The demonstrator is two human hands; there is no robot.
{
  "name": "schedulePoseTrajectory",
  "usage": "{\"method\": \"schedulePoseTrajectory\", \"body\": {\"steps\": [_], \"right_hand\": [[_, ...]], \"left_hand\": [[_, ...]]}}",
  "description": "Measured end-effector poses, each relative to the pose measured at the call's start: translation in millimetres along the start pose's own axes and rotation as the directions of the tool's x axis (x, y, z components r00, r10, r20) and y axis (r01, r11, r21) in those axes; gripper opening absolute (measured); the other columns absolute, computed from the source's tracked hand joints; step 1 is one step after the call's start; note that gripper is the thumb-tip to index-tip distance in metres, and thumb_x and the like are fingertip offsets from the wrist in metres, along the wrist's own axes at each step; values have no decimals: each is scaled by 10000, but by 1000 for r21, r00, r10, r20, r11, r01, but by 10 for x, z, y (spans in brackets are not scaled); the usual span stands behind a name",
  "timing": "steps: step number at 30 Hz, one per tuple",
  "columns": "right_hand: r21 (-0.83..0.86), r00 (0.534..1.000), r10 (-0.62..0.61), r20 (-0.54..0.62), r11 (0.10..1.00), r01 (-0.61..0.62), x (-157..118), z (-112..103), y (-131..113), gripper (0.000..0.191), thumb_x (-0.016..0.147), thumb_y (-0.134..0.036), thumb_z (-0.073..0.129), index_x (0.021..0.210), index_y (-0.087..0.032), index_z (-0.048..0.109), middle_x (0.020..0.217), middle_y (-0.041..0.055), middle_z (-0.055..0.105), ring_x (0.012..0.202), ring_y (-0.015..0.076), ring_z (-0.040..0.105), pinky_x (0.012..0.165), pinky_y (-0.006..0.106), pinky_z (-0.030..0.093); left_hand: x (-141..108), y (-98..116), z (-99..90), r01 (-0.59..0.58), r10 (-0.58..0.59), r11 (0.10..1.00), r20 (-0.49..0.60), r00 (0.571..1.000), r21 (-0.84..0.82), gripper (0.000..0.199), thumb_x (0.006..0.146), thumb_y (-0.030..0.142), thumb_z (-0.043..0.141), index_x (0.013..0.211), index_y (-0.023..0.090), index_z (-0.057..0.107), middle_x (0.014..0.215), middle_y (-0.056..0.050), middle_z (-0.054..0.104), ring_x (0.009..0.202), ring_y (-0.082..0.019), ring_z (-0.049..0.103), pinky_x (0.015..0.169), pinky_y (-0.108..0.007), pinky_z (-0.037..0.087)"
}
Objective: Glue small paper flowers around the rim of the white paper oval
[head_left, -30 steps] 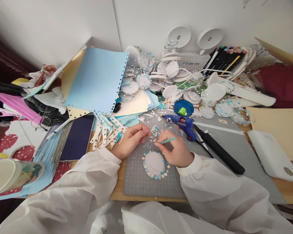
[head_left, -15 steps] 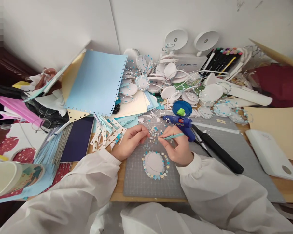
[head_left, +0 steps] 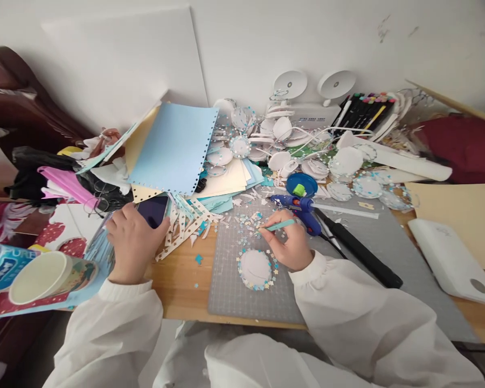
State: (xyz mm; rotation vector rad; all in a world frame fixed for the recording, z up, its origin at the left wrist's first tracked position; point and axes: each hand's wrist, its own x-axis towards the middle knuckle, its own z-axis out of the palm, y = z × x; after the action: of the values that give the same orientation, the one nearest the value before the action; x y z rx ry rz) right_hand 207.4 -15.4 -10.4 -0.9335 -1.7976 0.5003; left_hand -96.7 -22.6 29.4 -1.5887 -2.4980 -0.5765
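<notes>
My left hand (head_left: 132,242) lies over the dark phone (head_left: 152,210), fingers and thumb spread to its two sides, hiding most of it. In my right hand (head_left: 289,240) is a slim pair of teal tweezers (head_left: 281,224), held like a pen, with the tip pointing left. Just below the tip sits a white round disc (head_left: 256,268) ringed with small blue and cream paper stars, on the grey cutting mat (head_left: 230,299). Loose tiny paper stars (head_left: 250,220) lie scattered on the mat beyond the disc.
A blue glue gun (head_left: 303,207) lies behind my right hand, near a black stick-shaped tool (head_left: 359,250). Punched paper strips (head_left: 181,237) and blue card (head_left: 173,148) are at left. A paper cup (head_left: 44,277) stands front left. Decorated white discs (head_left: 347,160) are heaped behind.
My left hand has left the paper stars, moved left and opened over the phone. My right hand stays near the stars with the tweezers. The view has turned slightly left.
</notes>
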Motion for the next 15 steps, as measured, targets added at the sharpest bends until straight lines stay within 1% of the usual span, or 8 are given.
{"method": "schedulePoseTrajectory", "body": {"steps": [1, 2, 5, 7, 11, 15], "right_hand": [[-5, 1000, -5, -1, 1000, 5, -1, -1, 3, 108, 811, -173, 601, 824, -229, 509, 745, 16, 578, 721, 178, 581, 632, 321, 462], [-12, 1000, -8, -4, 1000, 8, -2, -3, 6, 107, 811, -173, 600, 820, -229, 509, 744, 17, 579, 722, 178, 581, 632, 321, 461], [-26, 1000, -16, -23, 1000, 15, -3, -14, 22, 103, 810, -178, 601, 812, -227, 510, 750, 20, 583, 721, 176, 581, 628, 318, 461], [-28, 999, -18, -31, 999, 17, -3, -19, 31, 94, 817, -190, 596, 814, -226, 510, 752, 19, 583, 712, 172, 578, 623, 314, 462], [-27, 1000, -2, -24, 1000, 2, -6, -19, 35, 78, 834, -218, 584, 821, -224, 507, 747, 16, 581, 663, 158, 566, 593, 301, 459], [-16, 1000, 0, -21, 1000, 0, -5, -13, 20, 75, 837, -218, 577, 820, -227, 505, 737, 10, 575, 610, 144, 544, 572, 297, 456]], "left_hand": [[15, -51, 34, 20, -20, 1000, 31, 999, 19, 693, 694, 496, 634, 1206, 79, 426, 1200, -265, 474, 1163, -494, 396, 895, -598, 361], [30, -87, 66, 14, -16, 999, 46, 999, 34, 694, 695, 501, 626, 1200, 68, 428, 1182, -269, 485, 1157, -493, 405, 892, -592, 363], [72, -136, 129, -24, 20, 996, 57, 998, 81, 724, 701, 518, 606, 1194, 22, 420, 1156, -296, 501, 1146, -486, 432, 915, -575, 348], [95, -141, 153, -27, 19, 993, 66, 998, 115, 740, 697, 524, 600, 1188, 0, 419, 1144, -308, 515, 1131, -476, 457, 926, -560, 347], [123, -134, 195, 20, -24, 983, 17, 1000, 181, 757, 654, 486, 628, 1210, 13, 428, 1145, -280, 541, 1105, -452, 495, 916, -523, 382], [125, -135, 226, 25, -27, 984, 9, 1000, 178, 764, 654, 475, 628, 1227, 15, 419, 1162, -279, 538, 1114, -454, 494, 902, -519, 404]]}}
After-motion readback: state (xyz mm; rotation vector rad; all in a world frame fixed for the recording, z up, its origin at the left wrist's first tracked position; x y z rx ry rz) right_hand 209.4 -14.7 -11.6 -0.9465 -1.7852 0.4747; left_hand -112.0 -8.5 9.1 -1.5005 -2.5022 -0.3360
